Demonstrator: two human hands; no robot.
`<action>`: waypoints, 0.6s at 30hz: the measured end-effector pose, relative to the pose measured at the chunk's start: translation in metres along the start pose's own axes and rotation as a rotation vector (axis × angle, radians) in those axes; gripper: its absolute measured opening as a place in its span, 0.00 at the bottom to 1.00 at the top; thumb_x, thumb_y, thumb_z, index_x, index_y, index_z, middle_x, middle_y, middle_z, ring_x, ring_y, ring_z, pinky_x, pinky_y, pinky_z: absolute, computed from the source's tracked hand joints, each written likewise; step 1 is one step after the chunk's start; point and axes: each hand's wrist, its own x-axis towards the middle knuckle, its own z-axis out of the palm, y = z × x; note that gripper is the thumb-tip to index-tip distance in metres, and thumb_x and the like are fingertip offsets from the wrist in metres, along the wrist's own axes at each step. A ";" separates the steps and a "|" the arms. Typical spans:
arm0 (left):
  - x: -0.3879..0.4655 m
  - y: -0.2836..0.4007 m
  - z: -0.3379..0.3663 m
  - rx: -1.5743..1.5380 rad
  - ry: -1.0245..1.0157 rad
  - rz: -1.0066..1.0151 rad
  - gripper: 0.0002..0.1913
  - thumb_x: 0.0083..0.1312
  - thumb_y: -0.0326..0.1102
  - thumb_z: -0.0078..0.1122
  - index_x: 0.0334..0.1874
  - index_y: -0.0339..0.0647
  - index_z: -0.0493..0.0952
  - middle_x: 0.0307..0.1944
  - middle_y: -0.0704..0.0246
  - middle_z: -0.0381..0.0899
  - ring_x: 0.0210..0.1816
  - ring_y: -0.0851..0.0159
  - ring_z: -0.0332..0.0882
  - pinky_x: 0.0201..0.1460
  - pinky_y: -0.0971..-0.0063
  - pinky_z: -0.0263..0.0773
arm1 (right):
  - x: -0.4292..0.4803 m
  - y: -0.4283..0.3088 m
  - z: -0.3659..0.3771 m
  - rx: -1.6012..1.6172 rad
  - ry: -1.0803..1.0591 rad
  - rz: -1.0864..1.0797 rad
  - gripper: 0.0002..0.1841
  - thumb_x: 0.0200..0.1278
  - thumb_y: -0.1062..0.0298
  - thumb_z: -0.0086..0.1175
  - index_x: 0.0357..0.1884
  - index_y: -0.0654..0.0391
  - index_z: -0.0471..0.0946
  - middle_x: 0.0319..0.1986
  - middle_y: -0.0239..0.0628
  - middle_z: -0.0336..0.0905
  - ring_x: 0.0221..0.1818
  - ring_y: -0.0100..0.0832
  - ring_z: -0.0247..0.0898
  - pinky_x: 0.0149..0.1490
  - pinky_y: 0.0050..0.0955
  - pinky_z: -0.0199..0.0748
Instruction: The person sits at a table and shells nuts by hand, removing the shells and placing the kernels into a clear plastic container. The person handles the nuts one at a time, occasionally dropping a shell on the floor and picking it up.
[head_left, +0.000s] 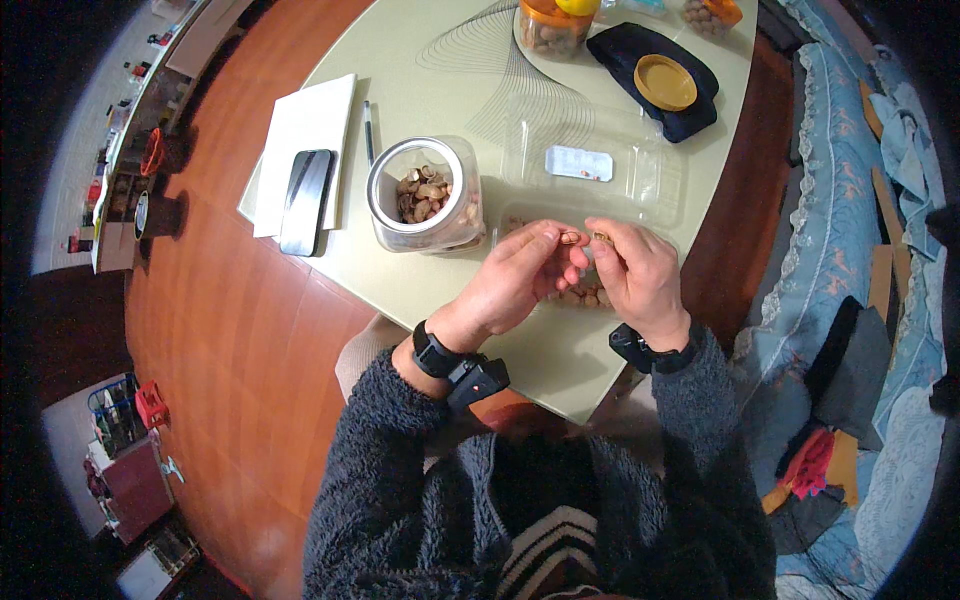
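My left hand (530, 262) pinches an opened peanut (570, 238), with reddish kernels showing in it, between thumb and fingers. Close beside it, my right hand (638, 264) grips a small piece of peanut shell (602, 238) between thumb and forefinger. Both hands are above a clear plastic box (504, 217), largely hiding it. Light brown nuts or kernels (585, 297) show in the box beneath them. The box's clear lid (637, 150) lies folded back, bearing a pale rectangular label (579, 163). Left of my hands stands an uncapped clear jar (469, 161) with peanut shells (424, 193) inside.
A phone (307, 202) rests on white paper (304, 127), near a pen (369, 131). Farther back on the table (420, 97) are a dark cloth (626, 52) under a gold jar lid (665, 82), and orange-lidded jars of nuts (553, 34). A blue-covered sofa (832, 187) stands right.
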 end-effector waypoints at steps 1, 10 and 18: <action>0.000 -0.001 -0.001 -0.004 -0.010 -0.006 0.19 0.84 0.46 0.39 0.60 0.38 0.73 0.45 0.70 0.80 0.43 0.71 0.76 0.48 0.77 0.74 | 0.000 0.000 0.000 0.011 0.011 -0.016 0.08 0.69 0.68 0.60 0.46 0.58 0.80 0.34 0.42 0.84 0.35 0.45 0.83 0.39 0.40 0.80; -0.001 0.002 0.000 -0.049 0.008 -0.038 0.17 0.83 0.44 0.44 0.58 0.39 0.74 0.43 0.72 0.80 0.42 0.74 0.77 0.47 0.79 0.75 | 0.000 -0.003 0.006 0.296 -0.055 0.049 0.10 0.66 0.72 0.61 0.48 0.57 0.79 0.34 0.36 0.85 0.32 0.39 0.83 0.36 0.35 0.80; 0.001 0.001 0.003 -0.134 0.098 0.012 0.10 0.81 0.39 0.51 0.52 0.40 0.73 0.43 0.71 0.80 0.42 0.74 0.77 0.47 0.80 0.76 | 0.002 0.000 0.001 0.139 -0.105 -0.021 0.13 0.62 0.71 0.64 0.49 0.56 0.80 0.34 0.38 0.85 0.32 0.43 0.82 0.37 0.39 0.79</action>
